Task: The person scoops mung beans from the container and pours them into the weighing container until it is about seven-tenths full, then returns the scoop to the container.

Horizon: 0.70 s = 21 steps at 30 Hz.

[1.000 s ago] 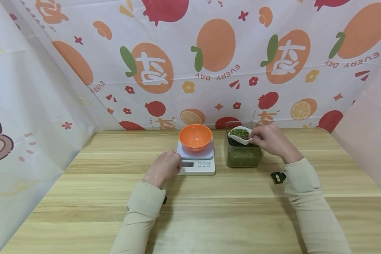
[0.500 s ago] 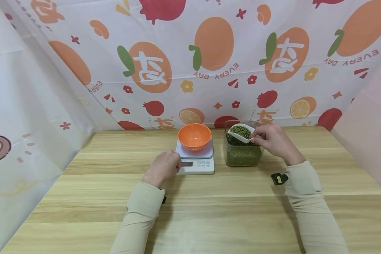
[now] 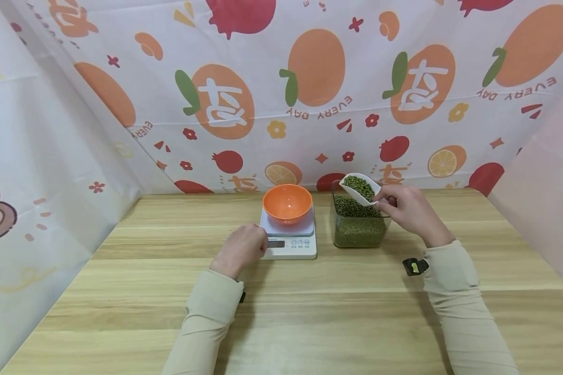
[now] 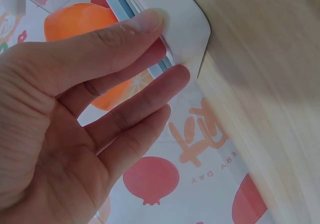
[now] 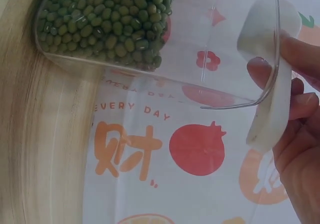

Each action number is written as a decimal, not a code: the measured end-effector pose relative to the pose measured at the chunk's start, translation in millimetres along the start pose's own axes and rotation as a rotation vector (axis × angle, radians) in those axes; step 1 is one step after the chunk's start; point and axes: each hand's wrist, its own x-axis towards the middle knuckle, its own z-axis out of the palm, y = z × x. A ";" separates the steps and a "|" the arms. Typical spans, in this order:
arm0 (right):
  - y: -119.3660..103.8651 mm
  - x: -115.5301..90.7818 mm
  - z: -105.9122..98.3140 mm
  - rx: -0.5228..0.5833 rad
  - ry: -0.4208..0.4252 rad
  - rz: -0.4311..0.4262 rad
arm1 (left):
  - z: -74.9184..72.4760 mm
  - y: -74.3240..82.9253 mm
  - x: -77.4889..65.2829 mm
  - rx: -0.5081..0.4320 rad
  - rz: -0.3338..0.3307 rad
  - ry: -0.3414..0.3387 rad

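My right hand (image 3: 408, 208) pinches the handle of a white scoop (image 3: 355, 197), heaped with green mung beans (image 3: 360, 187). The scoop is tilted over the clear square container (image 3: 360, 234), which holds more mung beans (image 5: 110, 24). In the right wrist view, the scoop (image 5: 272, 119) is beside the container's rim, thumb and fingers around it. My left hand (image 3: 244, 245) holds the left front corner of a white kitchen scale (image 3: 291, 252), with its thumb (image 4: 147, 20) on the casing and fingers bent beside it. An orange bowl (image 3: 288, 205) sits on the scale's plate.
The wooden table (image 3: 309, 317) ends at a fruit-printed cloth (image 3: 262, 104) hanging behind the scale and container. A pale cloth (image 3: 42, 156) hangs along the left side. A black strap (image 3: 414, 266) hangs off the right wrist.
My right hand has raised the bean-filled scoop slightly above the beans and tilted it, its tip now higher at the container's back rim. My left hand has stayed at the scale.
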 end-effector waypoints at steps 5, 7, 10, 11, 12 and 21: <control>-0.4 0.2 -0.1 -0.003 0.031 0.002 | 0.9 -0.5 -0.1 0.006 -0.003 -0.001; -0.7 0.3 0.1 -0.008 0.035 0.002 | 1.0 -0.7 -0.3 0.005 -0.005 -0.002; -0.6 -0.2 0.4 -0.017 0.038 -0.005 | 1.9 -0.5 -0.3 0.001 -0.004 -0.007; -0.6 -0.3 0.5 -0.019 0.038 -0.009 | 2.1 -0.5 -0.3 0.001 -0.003 -0.009; -0.3 -0.4 0.8 -0.021 0.038 -0.012 | 2.2 -0.6 -0.3 -0.001 -0.002 -0.008; 0.5 1.2 1.4 -0.030 0.042 -0.040 | 1.5 -1.8 -0.3 -0.003 0.014 0.002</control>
